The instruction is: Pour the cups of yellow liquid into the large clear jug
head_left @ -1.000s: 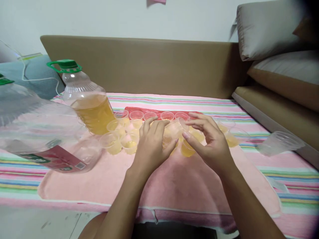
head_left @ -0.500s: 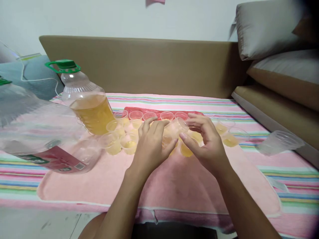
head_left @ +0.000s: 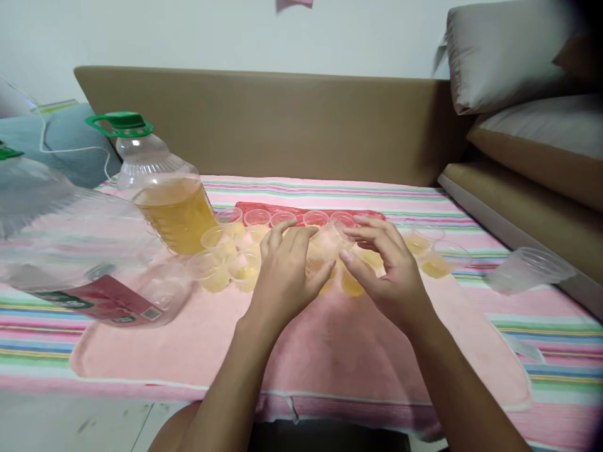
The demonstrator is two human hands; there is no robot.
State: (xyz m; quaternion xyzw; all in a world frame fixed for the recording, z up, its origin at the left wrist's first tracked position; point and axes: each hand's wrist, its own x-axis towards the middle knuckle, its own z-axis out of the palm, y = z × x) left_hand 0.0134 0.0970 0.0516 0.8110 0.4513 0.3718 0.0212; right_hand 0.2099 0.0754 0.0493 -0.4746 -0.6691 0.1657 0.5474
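A clear plastic cup (head_left: 332,238) is held tilted between my hands, its rim toward the right. My left hand (head_left: 288,263) has its fingertips at the cup's left end, the thumb apart below. At the rim are the bent fingers of my right hand (head_left: 389,267), its thumb lower down. Several clear cups with yellow liquid stand around and behind my hands, such as one cup (head_left: 245,271) by my left hand and another cup (head_left: 353,282) beneath my right. My hands hide part of the middle cups.
A large bottle (head_left: 176,213) of yellow liquid with a green cap stands at left, behind a nearer clear bottle (head_left: 108,295) with a pink label. Stacked cups (head_left: 527,270) lie on their side at right. Beneath are a pink mat (head_left: 188,345) and striped cloth (head_left: 560,358). Cushions (head_left: 541,138) rise at right.
My right hand has moved slightly left, its fingers coming in over the rim of the tilted cup. My left hand has barely moved.
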